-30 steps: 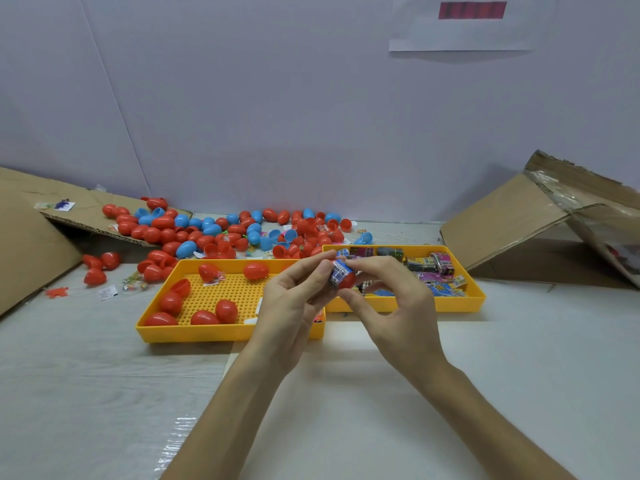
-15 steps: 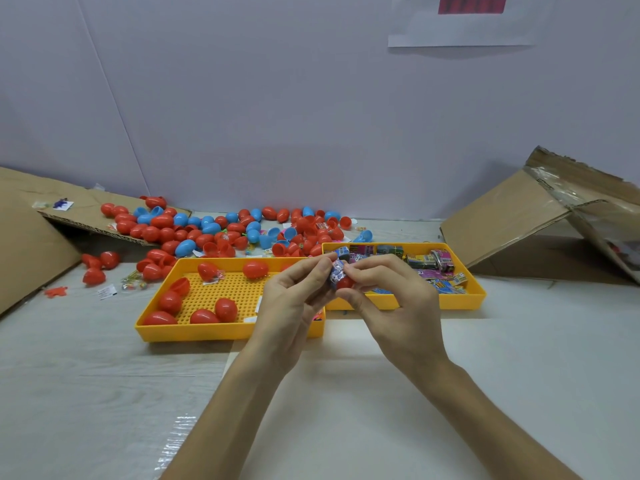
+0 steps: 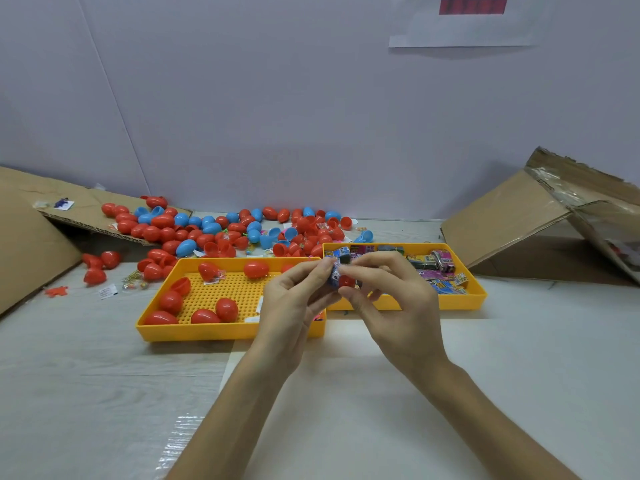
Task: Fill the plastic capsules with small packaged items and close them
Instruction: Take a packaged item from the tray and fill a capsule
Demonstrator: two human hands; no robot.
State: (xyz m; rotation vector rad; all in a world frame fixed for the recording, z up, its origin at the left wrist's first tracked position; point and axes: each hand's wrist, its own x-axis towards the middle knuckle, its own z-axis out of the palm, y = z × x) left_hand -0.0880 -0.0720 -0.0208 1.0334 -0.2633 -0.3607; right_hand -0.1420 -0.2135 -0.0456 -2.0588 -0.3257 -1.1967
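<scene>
In front of the right yellow tray (image 3: 460, 301), the right hand (image 3: 398, 306) is pinching a red capsule half (image 3: 346, 281) and the left hand (image 3: 294, 303) is pinching a blue packet (image 3: 335, 274) into it. A few red capsules (image 3: 227, 308) are lying in the left tray (image 3: 228, 332); the big pile (image 3: 221, 230) behind is waiting.

- Bare left hand (image 3: 292, 308), just left of the frame's centre: slim, with long narrow fingers and a smooth back, uncovered from fingertips to wrist.
- Bare right hand (image 3: 398, 306), just right of centre: the same slender build, with knuckles showing as soft ridges.
- Fingertips (image 3: 327, 266) at the centre are smeared by blur, so the nails cannot be made out.
- Bare left forearm (image 3: 239, 407), reaching the lower edge of the frame: lean and uncovered along all that shows.
- Bare right forearm (image 3: 491, 424), reaching the lower right edge: likewise lean and uncovered.
</scene>
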